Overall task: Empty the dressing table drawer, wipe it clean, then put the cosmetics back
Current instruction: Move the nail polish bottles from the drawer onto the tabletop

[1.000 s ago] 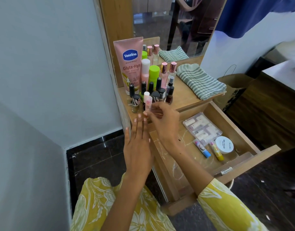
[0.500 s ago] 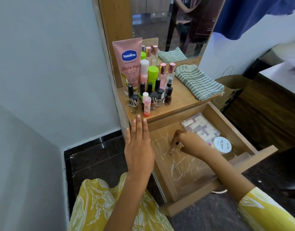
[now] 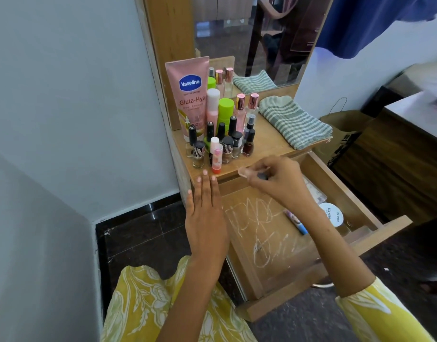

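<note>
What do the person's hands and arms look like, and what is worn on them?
Both hands are bare, with no gloves, rings or bracelets visible. The left hand has pale pink polish on its fingernails. The right hand comes from a yellow sleeve with a white leaf print that covers the upper arm and leaves the forearm bare. No sleeve is visible on the left arm.

My right hand pinches a small blurred item, type indeterminate. My forearm covers part of the clear case and the blue-capped tube in the drawer.
</note>
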The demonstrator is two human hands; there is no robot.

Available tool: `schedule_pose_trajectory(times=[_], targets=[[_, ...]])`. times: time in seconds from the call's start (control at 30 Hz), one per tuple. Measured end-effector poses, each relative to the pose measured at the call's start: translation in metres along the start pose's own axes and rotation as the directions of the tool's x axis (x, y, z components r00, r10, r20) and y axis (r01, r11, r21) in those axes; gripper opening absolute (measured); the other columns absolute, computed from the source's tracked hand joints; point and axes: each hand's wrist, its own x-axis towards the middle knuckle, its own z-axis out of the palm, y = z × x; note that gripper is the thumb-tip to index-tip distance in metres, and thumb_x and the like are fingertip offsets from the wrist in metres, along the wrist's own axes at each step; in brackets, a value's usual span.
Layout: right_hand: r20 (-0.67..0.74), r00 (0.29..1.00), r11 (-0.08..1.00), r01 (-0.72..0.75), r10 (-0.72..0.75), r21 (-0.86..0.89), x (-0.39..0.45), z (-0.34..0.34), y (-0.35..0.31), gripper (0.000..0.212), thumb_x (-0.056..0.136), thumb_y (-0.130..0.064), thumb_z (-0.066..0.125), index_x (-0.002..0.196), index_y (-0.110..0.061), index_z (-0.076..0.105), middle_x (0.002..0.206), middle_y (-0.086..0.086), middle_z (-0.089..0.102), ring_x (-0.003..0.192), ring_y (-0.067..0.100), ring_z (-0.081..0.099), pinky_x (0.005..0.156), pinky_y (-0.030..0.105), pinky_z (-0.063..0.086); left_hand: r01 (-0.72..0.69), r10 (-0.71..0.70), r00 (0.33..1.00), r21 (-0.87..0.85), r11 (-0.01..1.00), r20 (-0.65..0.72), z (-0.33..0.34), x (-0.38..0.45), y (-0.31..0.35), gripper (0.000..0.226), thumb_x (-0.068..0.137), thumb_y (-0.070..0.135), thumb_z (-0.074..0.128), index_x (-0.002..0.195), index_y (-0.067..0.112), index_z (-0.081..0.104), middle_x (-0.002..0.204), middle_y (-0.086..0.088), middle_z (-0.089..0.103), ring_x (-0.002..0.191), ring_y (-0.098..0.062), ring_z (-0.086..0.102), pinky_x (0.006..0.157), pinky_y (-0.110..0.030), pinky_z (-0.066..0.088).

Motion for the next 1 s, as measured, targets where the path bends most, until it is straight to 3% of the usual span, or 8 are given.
schedule_pose_trajectory(times=[0.07, 0.17, 0.3, 0.43, 0.57, 0.63, 0.83, 1.0], targets=[[-0.127, 0.991, 0.996, -0.028, 0.039, 0.084, 0.006, 0.003, -0.013, 0.009, 0.075, -0.022, 0.077, 0.074, -0.016, 0.071, 0.070, -0.007, 0.062, 0.062, 0.003, 0.054, 0.055, 0.012, 0.045, 0.007, -0.007, 1.000, -0.013, 1.000, 0.001, 0.000, 0.000, 0.001, 0.064, 0.101, 0.021, 0.024, 0.145, 0.010, -0.021, 0.153, -0.009, -0.028, 0.142, -0.023, -0.023, 0.110, -0.038, -0.019], [-0.164, 0.984, 0.997, -0.070, 0.075, 0.034, 0.016, 0.016, -0.022, 0.007, 0.071, -0.014, 0.075, 0.077, -0.012, 0.074, 0.075, -0.001, 0.063, 0.069, 0.006, 0.053, 0.060, 0.015, 0.043, 0.004, -0.004, 1.000, -0.017, 1.000, -0.002, 0.001, 0.000, 0.001, 0.064, 0.100, 0.021, 0.023, 0.146, 0.009, -0.020, 0.153, -0.010, -0.027, 0.142, -0.023, -0.023, 0.110, -0.038, -0.020], [-0.135, 0.986, 0.995, -0.098, 0.097, 0.004, 0.024, 0.033, -0.025, 0.007, 0.072, -0.016, 0.074, 0.077, -0.012, 0.070, 0.079, 0.000, 0.063, 0.071, 0.008, 0.054, 0.056, 0.011, 0.041, -0.001, 0.001, 1.000, -0.028, 1.000, -0.020, 0.001, 0.000, 0.001, 0.062, 0.100, 0.020, 0.022, 0.146, 0.009, -0.018, 0.154, -0.010, -0.025, 0.142, -0.023, -0.022, 0.111, -0.038, -0.019], [-0.135, 0.987, 0.996, -0.086, 0.086, 0.002, 0.026, 0.041, -0.024, 0.017, 0.074, -0.013, 0.074, 0.071, -0.021, 0.059, 0.067, -0.010, 0.052, 0.060, 0.003, 0.048, 0.050, 0.008, 0.036, -0.007, 0.005, 0.999, -0.049, 0.999, -0.041, 0.001, 0.000, 0.001, 0.061, 0.100, 0.020, 0.022, 0.147, 0.009, -0.015, 0.154, -0.010, -0.022, 0.143, -0.023, -0.019, 0.110, -0.037, -0.020], [-0.131, 0.987, 0.996, -0.093, 0.092, -0.004, 0.026, 0.047, -0.019, 0.008, 0.076, -0.011, 0.075, 0.078, -0.012, 0.068, 0.073, -0.006, 0.057, 0.065, 0.007, 0.055, 0.055, 0.011, 0.037, -0.011, 0.009, 0.999, -0.048, 0.999, -0.050, 0.002, -0.001, 0.000, 0.061, 0.100, 0.018, 0.023, 0.145, 0.009, -0.017, 0.154, -0.010, -0.023, 0.142, -0.024, -0.020, 0.109, -0.036, -0.021], [-0.130, 0.986, 0.995, -0.101, 0.100, 0.003, 0.026, 0.050, -0.017, 0.009, 0.076, -0.011, 0.075, 0.082, -0.010, 0.069, 0.069, -0.012, 0.054, 0.061, -0.002, 0.052, 0.052, 0.005, 0.035, -0.012, 0.009, 0.999, -0.059, 0.998, -0.054, 0.002, 0.000, 0.001, 0.061, 0.100, 0.017, 0.024, 0.146, 0.008, -0.016, 0.154, -0.010, -0.022, 0.143, -0.024, -0.019, 0.109, -0.037, -0.021], [-0.142, 0.984, 0.993, -0.100, 0.107, 0.058, 0.024, 0.050, -0.013, 0.012, 0.074, -0.011, 0.078, 0.081, -0.016, 0.070, 0.064, -0.022, 0.051, 0.057, -0.007, 0.050, 0.056, -0.001, 0.039, -0.002, 0.001, 0.999, -0.029, 1.000, -0.035, 0.002, -0.001, 0.001, 0.062, 0.100, 0.018, 0.023, 0.145, 0.008, -0.019, 0.152, -0.010, -0.028, 0.139, -0.022, -0.027, 0.110, -0.037, -0.020], [-0.211, 0.975, 0.997, -0.067, 0.071, 0.026, 0.005, 0.038, -0.001, 0.024, 0.069, -0.014, 0.082, 0.090, -0.014, 0.070, 0.078, -0.007, 0.063, 0.067, 0.001, 0.059, 0.063, 0.008, 0.046, 0.001, -0.002, 0.999, -0.045, 0.999, -0.035, 0.002, 0.000, 0.001, 0.064, 0.101, 0.015, 0.026, 0.145, 0.009, -0.019, 0.152, -0.008, -0.028, 0.140, -0.021, -0.026, 0.109, -0.036, -0.022]])
